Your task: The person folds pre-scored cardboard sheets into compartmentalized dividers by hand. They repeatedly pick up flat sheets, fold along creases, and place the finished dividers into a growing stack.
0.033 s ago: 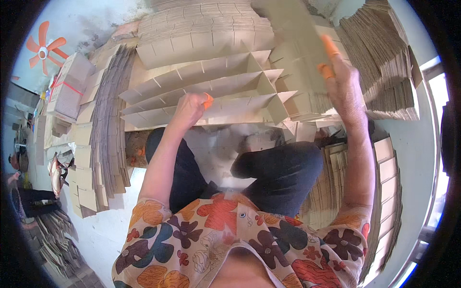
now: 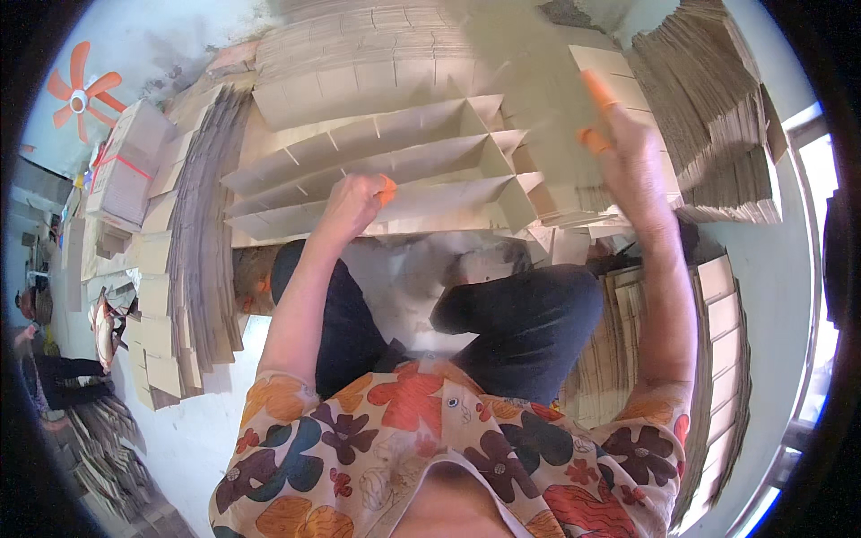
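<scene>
My left hand (image 2: 352, 204) is closed on the upper edge of the nearest long cardboard divider strip (image 2: 457, 197). An orange finger cover shows at its fingertips. That strip stands upright with other long strips, and a crosswise piece (image 2: 516, 204) is slotted through them at their right ends. My right hand (image 2: 639, 161), with orange covers on its thumb and a finger, grips a cardboard strip (image 2: 538, 108). Motion blurs that strip, which slants up toward the top of the view, right of the slotted strips.
Behind the dividers lies a wide stack of slotted cardboard (image 2: 359, 81). More stacks stand at the left (image 2: 193, 206), far right (image 2: 704, 99) and near right (image 2: 722, 332). A strapped carton (image 2: 130, 170) and an orange fan (image 2: 79, 100) are at the far left.
My right hand has shifted a little to the left with the blurred cardboard strip, uncovering more of the stack on its right. My left hand stays nearly in place.
</scene>
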The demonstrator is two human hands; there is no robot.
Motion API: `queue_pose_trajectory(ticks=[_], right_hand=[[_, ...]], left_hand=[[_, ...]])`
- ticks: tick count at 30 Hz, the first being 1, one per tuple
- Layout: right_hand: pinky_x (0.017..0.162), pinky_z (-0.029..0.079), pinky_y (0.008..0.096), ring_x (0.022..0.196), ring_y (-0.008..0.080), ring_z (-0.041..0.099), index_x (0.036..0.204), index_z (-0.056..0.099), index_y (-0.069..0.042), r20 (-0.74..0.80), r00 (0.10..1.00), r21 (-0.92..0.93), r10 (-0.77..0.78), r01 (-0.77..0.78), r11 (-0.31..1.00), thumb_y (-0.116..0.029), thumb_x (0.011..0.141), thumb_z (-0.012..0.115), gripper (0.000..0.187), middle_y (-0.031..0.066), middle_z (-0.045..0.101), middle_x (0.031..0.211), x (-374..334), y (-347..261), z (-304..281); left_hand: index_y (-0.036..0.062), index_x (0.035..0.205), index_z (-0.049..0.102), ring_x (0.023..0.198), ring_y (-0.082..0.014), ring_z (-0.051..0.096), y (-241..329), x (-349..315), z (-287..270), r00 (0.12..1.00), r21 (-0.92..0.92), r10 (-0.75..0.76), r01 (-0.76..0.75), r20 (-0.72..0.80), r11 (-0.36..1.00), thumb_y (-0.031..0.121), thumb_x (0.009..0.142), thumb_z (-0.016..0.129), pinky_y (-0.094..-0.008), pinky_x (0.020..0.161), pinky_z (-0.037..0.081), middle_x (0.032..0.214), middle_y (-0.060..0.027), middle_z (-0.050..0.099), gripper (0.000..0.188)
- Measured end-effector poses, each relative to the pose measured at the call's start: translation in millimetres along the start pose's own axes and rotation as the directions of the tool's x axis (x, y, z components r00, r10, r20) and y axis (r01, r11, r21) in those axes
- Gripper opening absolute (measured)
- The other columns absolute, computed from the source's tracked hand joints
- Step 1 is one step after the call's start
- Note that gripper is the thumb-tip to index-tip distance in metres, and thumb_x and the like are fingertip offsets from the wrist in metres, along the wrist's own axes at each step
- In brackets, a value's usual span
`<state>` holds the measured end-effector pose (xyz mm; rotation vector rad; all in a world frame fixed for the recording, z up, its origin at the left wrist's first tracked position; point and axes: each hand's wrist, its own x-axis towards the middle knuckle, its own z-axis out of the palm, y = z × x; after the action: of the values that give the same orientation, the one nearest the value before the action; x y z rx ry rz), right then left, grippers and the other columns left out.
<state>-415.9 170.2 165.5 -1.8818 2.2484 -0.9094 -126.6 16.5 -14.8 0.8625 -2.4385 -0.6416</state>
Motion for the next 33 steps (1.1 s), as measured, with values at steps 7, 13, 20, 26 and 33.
queue_pose_trajectory(ticks=[7, 13, 20, 26, 33], right_hand=[[0.076, 0.047, 0.0243, 0.081, 0.0104, 0.059, 0.134, 0.047, -0.005, 0.100, 0.992, 0.205, 0.081, -0.100, 0.974, 0.008, 0.075, 0.062, 0.062, 0.0153, 0.068, 0.099, -17.0, 13.5, 56.1], [0.078, 0.047, 0.0246, 0.085, 0.0116, 0.060, 0.134, 0.047, -0.004, 0.149, 0.984, 0.200, 0.095, -0.125, 0.972, 0.008, 0.076, 0.061, 0.061, 0.0161, 0.067, 0.103, -19.6, 0.6, 83.6], [0.080, 0.047, 0.0249, 0.089, 0.0122, 0.061, 0.133, 0.046, -0.001, 0.119, 0.986, 0.241, 0.114, -0.140, 0.960, 0.009, 0.075, 0.061, 0.060, 0.0168, 0.066, 0.105, -20.0, 3.4, 86.4], [0.074, 0.050, 0.0325, 0.081, 0.0279, 0.066, 0.132, 0.047, -0.002, 0.115, 0.987, 0.241, 0.113, -0.138, 0.961, 0.006, 0.075, 0.060, 0.059, 0.0263, 0.063, 0.095, -14.4, 1.4, 89.4], [0.076, 0.050, 0.0310, 0.084, 0.0205, 0.064, 0.130, 0.047, 0.002, 0.253, 0.967, 0.195, -0.044, -0.006, 0.981, 0.005, 0.075, 0.062, 0.058, 0.0205, 0.066, 0.097, 16.6, 3.6, 81.0]], left_hand=[[0.0058, 0.097, 0.070, 0.073, -0.0325, 0.064, 7.0, -0.1, 0.5, 0.991, -0.077, -0.001, 0.012, 0.137, 0.997, 0.009, 0.076, 0.068, -0.0372, 0.066, 0.051, 0.086, -0.0171, 0.067, 0.021], [0.0066, 0.088, 0.070, 0.071, -0.0333, 0.063, 0.9, 0.9, 2.5, 0.993, -0.085, 0.032, -0.022, 0.117, 0.996, 0.014, 0.076, 0.070, -0.0407, 0.062, 0.049, 0.074, -0.0170, 0.064, 0.014], [0.0019, 0.100, 0.066, 0.077, -0.0314, 0.065, -6.5, 64.2, -15.6, 0.971, 0.049, 0.107, -0.099, -0.213, 0.994, 0.016, 0.078, 0.069, -0.0378, 0.068, 0.052, 0.091, -0.0155, 0.067, 0.026], [0.0024, 0.085, 0.061, 0.076, -0.0375, 0.063, -64.4, 125.4, 7.6, 0.991, 0.387, 0.121, -0.093, -0.048, 0.918, 0.007, 0.078, 0.063, -0.0461, 0.066, 0.051, 0.082, -0.0179, 0.064, 0.009], [0.0054, 0.075, 0.059, 0.074, -0.0401, 0.061, -80.9, 134.2, 16.9, 0.995, 0.350, 0.003, 0.033, -0.102, 0.936, 0.000, 0.074, 0.057, -0.0481, 0.064, 0.050, 0.074, -0.0205, 0.061, 0.006]])
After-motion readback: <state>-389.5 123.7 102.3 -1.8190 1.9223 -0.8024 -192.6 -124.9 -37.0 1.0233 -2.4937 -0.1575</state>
